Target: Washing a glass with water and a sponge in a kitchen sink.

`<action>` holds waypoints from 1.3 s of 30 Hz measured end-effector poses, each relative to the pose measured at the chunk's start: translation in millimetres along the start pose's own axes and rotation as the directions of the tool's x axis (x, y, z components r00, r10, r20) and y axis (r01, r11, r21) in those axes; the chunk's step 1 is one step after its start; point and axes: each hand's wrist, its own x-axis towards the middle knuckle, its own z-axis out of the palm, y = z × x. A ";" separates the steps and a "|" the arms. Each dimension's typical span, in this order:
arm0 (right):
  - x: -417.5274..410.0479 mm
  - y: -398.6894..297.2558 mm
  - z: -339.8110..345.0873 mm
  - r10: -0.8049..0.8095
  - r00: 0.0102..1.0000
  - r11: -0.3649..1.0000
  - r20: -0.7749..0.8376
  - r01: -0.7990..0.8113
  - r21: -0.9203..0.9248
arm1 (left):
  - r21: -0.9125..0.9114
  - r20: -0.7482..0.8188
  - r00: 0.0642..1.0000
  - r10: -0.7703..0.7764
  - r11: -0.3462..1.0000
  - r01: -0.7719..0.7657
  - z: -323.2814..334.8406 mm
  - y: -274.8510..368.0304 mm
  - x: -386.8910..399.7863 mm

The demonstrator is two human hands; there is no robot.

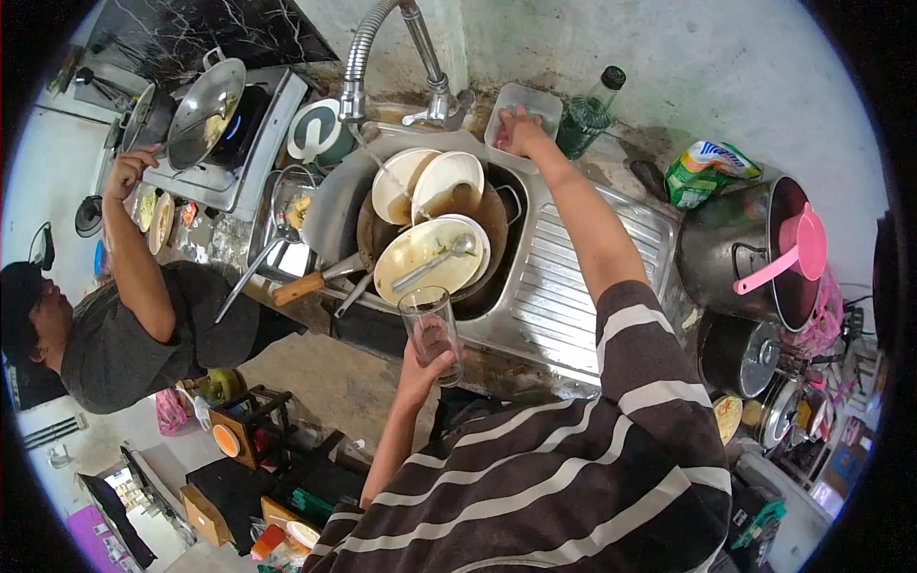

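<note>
My left hand (424,369) is closed around a tall drinking glass (430,315), held upright in front of the sink's near edge. My right hand (521,132) reaches into a translucent plastic tub (531,100) behind the sink, its fingers on something pinkish, partly hidden. Water runs from the metal faucet (352,100) onto stacked plates (449,183) in a large pan in the sink. A yellowish dish (390,268) on the near side of the stack holds a metal spoon (433,263). Beside the tub stands a green glass bottle (589,114).
To the right of the ribbed drainboard (551,286) stand a large pot (723,243) with a pink dipper (806,243) and a green detergent pouch (706,175). At left another person (136,315) tends a wok (208,114) on a lit stove. A wooden-handled pan (301,288) juts over the sink's edge.
</note>
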 end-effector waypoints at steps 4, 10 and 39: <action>2.3 10.1 7.5 0.041 0.986 0.992 0.163 -0.059 0.107 | -0.045 0.033 0.999 -0.018 0.999 0.020 1.1 0.7 11.9; -2.1 23.8 -11.9 0.254 0.959 0.678 0.121 -0.266 0.686 | 0.015 0.049 0.998 0.034 0.999 -0.035 2.1 11.3 23.2; -177.9 -160.7 -73.2 0.190 0.967 0.180 -0.169 0.134 0.974 | 0.641 0.056 0.898 0.437 0.674 -0.368 26.1 15.0 113.4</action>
